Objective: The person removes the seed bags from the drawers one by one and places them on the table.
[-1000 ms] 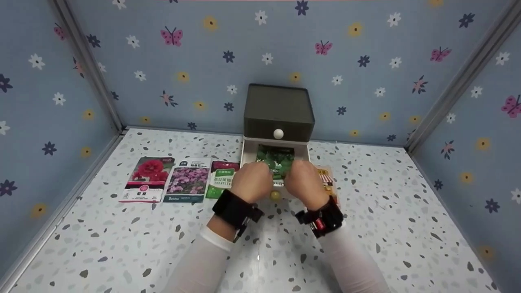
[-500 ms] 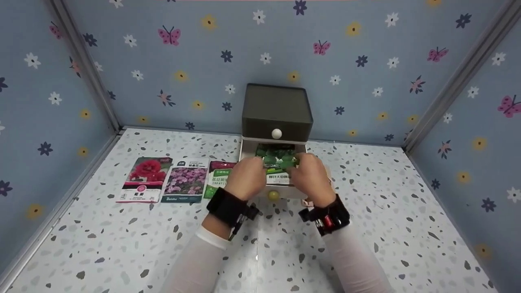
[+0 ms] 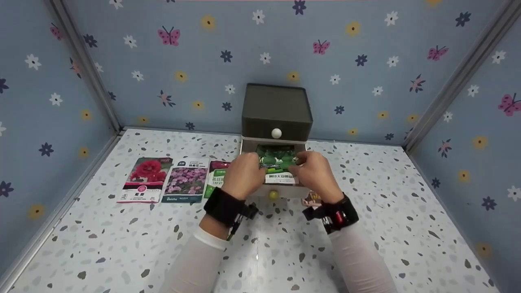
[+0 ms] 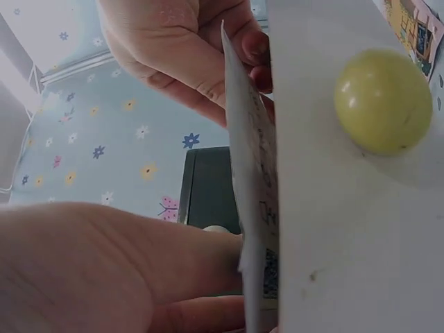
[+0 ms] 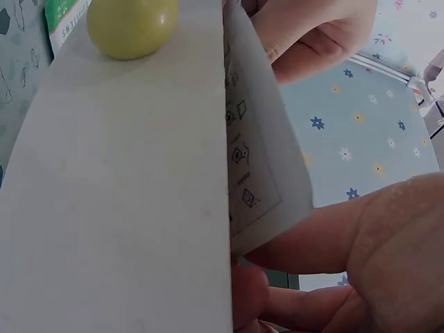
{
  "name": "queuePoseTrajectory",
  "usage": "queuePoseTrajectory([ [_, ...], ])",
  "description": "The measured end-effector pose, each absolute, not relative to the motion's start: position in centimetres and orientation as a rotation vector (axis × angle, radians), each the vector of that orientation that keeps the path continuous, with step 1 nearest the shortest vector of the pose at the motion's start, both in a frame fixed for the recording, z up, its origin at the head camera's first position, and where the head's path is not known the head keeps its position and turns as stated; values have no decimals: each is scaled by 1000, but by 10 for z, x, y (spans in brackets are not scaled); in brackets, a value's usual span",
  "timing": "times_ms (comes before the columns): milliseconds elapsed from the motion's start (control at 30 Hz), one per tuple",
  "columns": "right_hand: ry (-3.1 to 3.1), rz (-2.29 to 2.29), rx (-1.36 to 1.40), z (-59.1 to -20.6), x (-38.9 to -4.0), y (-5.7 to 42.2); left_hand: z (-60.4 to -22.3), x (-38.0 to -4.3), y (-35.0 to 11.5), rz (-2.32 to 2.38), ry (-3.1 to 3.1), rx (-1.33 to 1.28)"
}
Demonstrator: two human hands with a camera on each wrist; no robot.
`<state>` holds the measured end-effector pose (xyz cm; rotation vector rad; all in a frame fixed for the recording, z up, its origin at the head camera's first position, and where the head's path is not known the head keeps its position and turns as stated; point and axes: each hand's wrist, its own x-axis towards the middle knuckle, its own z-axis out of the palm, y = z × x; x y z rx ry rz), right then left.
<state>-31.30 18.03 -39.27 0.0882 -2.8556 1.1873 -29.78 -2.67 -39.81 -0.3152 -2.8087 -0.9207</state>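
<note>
- Centre of the frame: a green packet (image 3: 279,160) sits inside the pulled-out white drawer (image 3: 291,191), just behind its front wall.
- Left of it, the left hand (image 3: 245,174) pinches one side edge, fingers curled.
- Right of it, the right hand (image 3: 316,173) pinches the opposite edge, thumb and finger nearly together.

Left hand (image 3: 243,175) and right hand (image 3: 316,174) are blocking both sides of lower drawer (image 3: 290,191); dark upper drawer (image 3: 276,106) is bounding its rear. Narrow gap is running between them above green packet (image 3: 277,159). Tabletop (image 3: 378,195) is offering room rightward.
</note>
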Motion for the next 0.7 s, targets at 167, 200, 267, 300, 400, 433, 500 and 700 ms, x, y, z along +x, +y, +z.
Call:
queuePoseTrajectory([
  [167,-2845,1292,99,-393,-313,187,-394,-293,-27,-920,-2787,-317],
  [200,-2842,1324,98,-393,-312,188,-394,-292,-27,-925,-2781,-319],
  [267,-2837,1382,97,-392,-312,191,-392,-290,-26,-934,-2767,-321],
  [300,-2836,1408,97,-392,-312,192,-391,-289,-26,-938,-2763,-322],
  [400,-2826,1488,70,-391,-310,195,-388,-285,-25,-960,-2758,-320],
  [433,-2821,1510,72,-390,-309,196,-387,-283,-24,-965,-2761,-320],
  [500,-2810,1535,75,-389,-308,198,-385,-280,-23,-961,-2767,-319],
  [700,-2808,1489,118,-390,-305,204,-382,-272,-17,-925,-2770,-332],
])
